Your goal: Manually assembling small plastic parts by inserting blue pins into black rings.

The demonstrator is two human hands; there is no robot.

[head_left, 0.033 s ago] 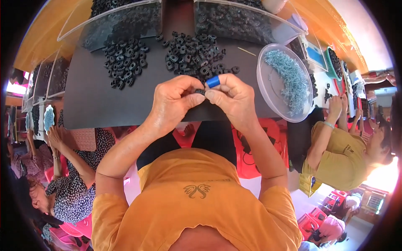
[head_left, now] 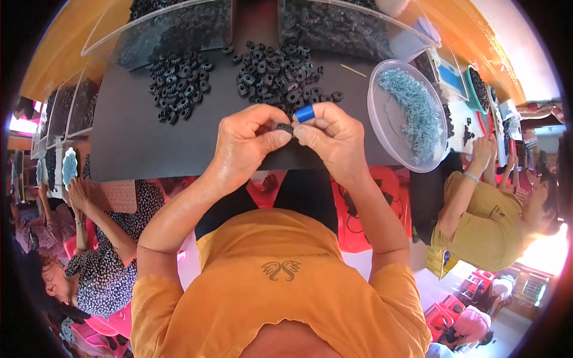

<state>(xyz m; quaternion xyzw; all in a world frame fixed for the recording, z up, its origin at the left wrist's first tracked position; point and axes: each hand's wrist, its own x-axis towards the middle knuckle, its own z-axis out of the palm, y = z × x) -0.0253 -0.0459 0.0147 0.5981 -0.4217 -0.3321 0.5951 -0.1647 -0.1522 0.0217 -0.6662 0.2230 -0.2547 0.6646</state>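
Note:
My left hand [head_left: 248, 140] pinches a small black plastic piece [head_left: 285, 127] between thumb and index finger, above the near part of the dark table mat. Blue tape [head_left: 304, 114] wraps the index finger of my right hand [head_left: 334, 137]. The right thumb and index finger are pressed together at the end of the black piece; anything between them is too small or hidden to make out. Just beyond my hands lies a heap of similar black pieces [head_left: 274, 74]. Another heap of black pieces [head_left: 179, 83] lies farther left.
On the right, a round clear tray [head_left: 382, 128] holds tiny blue-teal parts [head_left: 421, 113]. A thin stick [head_left: 353, 70] lies near it. Clear bins [head_left: 179, 36] of black pieces stand along the back. People work at left and right; a red stool [head_left: 370, 200] is below the table edge.
The view has shifted slightly, and a little more of the black piece shows between my left fingertips. Both hands keep the same pinch.

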